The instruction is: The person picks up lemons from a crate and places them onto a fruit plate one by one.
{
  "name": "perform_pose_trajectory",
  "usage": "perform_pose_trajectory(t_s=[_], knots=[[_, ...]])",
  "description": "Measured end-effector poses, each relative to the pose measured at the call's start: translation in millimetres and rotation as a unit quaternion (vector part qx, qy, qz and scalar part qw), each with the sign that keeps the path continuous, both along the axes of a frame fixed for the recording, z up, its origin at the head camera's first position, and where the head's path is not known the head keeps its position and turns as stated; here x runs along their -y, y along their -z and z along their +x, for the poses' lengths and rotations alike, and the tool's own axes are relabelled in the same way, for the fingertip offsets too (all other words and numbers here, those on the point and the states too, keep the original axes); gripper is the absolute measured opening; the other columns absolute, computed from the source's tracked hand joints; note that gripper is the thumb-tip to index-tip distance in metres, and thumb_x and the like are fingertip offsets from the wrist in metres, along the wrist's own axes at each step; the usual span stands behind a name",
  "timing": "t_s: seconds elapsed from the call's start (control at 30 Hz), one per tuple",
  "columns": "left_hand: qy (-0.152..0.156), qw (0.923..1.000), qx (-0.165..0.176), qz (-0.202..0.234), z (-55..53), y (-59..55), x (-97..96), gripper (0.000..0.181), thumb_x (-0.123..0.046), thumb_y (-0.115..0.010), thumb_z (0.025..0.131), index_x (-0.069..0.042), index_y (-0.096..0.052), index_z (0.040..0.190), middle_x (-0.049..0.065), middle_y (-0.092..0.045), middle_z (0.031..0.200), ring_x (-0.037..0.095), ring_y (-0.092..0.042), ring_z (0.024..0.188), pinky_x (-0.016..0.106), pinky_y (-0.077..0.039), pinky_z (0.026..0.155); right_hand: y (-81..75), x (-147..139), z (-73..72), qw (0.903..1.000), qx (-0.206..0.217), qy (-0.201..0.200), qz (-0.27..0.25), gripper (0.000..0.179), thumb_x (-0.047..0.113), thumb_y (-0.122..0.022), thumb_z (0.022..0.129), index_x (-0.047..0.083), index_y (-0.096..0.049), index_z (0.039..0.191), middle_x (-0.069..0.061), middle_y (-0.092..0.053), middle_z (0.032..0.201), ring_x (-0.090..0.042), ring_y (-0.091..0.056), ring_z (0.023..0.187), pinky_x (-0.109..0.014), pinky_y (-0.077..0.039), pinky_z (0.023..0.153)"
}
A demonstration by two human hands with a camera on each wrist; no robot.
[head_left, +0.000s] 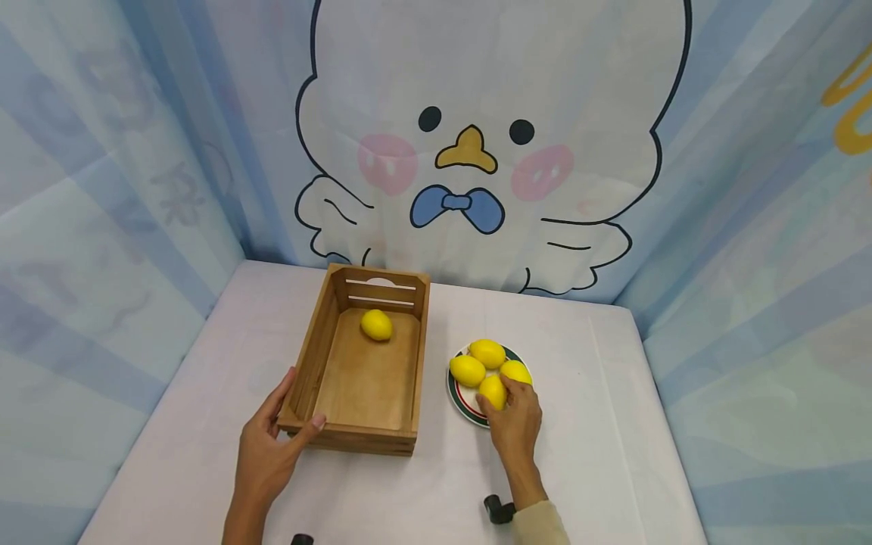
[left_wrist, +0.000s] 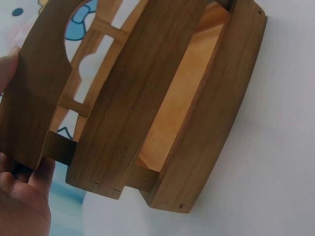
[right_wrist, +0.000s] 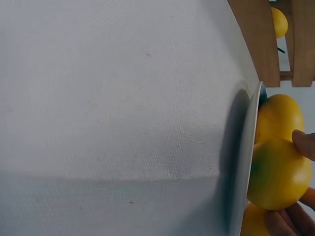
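My left hand [head_left: 266,454] grips the near left corner of a slatted wooden crate [head_left: 368,437], thumb over the rim and fingers along the outer side. One lemon [head_left: 377,325] lies inside the crate toward its far end. To the right of it, a white plate [head_left: 470,410] with a green and red rim bears several lemons [head_left: 487,353]. My right hand [head_left: 518,424] pinches the nearest lemon [right_wrist: 279,174] between thumb and fingers, at the plate's front. In the right wrist view this lemon overlaps another one behind it.
A white cloth [head_left: 599,454] covers the table. Two small black objects, one a short black piece [head_left: 499,509] by the right wrist, lie near the front edge. Printed blue curtains [head_left: 749,341] enclose the table at the back and sides.
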State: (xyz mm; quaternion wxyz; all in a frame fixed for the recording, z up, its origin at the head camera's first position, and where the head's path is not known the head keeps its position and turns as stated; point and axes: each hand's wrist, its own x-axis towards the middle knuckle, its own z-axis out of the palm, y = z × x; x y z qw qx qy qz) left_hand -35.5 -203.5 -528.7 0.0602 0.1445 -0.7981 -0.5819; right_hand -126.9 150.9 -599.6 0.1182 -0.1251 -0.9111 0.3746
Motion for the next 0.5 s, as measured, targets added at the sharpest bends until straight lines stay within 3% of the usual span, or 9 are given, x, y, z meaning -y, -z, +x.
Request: perform_pose_trajectory(t_s=[0.23,0.5], knots=[[0.001,1.0000,0.001,0.001,-0.3,-0.5,0.6,0.087,-0.030,-0.087,0.091,-0.033,-0.040,0.164,-0.004,-0.037,0.172,0.026,-0.033,0.161,-0.005,-0.028,0.111,1.2,0.8,0.7,0.9999,0.002,0.007,0.009,0.063,0.019,-0.092,0.086,0.000,-0.067,0.140,-0.021,-0.065,0.130,-0.039,-0.063,0.125,-0.054,-0.051,0.118],[0.002,1.0000,-0.001,-0.001,-0.6,1.5,1.3,0.087,-0.030,-0.087,0.092,-0.032,-0.039,0.164,-0.003,-0.036,0.172,0.026,-0.033,0.161,-0.005,-0.027,0.112,-0.6,-0.6,3.2,0.9995,-0.015,0.014,0.025,0.061,0.019,-0.093,0.084,0.002,-0.070,0.138,-0.019,-0.067,0.124,-0.036,-0.065,0.115,-0.052,-0.055,0.110]])
